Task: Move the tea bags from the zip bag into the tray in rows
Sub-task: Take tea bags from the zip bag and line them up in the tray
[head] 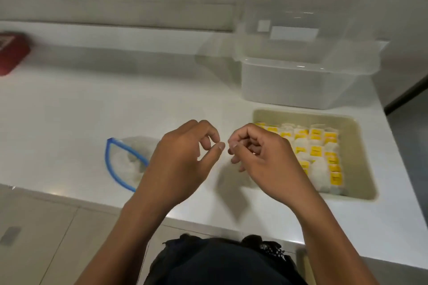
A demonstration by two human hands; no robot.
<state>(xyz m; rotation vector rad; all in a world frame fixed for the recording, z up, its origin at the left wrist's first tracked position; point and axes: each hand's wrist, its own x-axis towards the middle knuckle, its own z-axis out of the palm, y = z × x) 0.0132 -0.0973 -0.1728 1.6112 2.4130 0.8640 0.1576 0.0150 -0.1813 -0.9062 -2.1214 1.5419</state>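
In the head view, both hands are held up over the near edge of the white bench (69, 109), close together but not touching. The left hand (183, 157) is seen with its fingers curled and its thumb stretched toward the right hand; whether anything is pinched in its grip cannot be told, since the picture is blurred. The right hand (261, 157) is curled more tightly, thumb against the bent fingers; what, if anything, is held in that grip cannot be made out either. A faint blurred shape is seen below and between the hands.

The zip bag (125, 162), clear with a blue seal strip, lies open on the bench just left of the left hand and is partly hidden by that wrist; pale contents are seen inside it. The tray (361, 157), shallow and beige, is set on the bench to the right of the right hand. Tea bags (324, 152) with yellow tags are laid in it in rows, filling its left and middle part. Behind the tray a clear plastic box (298, 85) is stood, with a second clear container behind it. A red object (11, 53) is seen at the far left edge.
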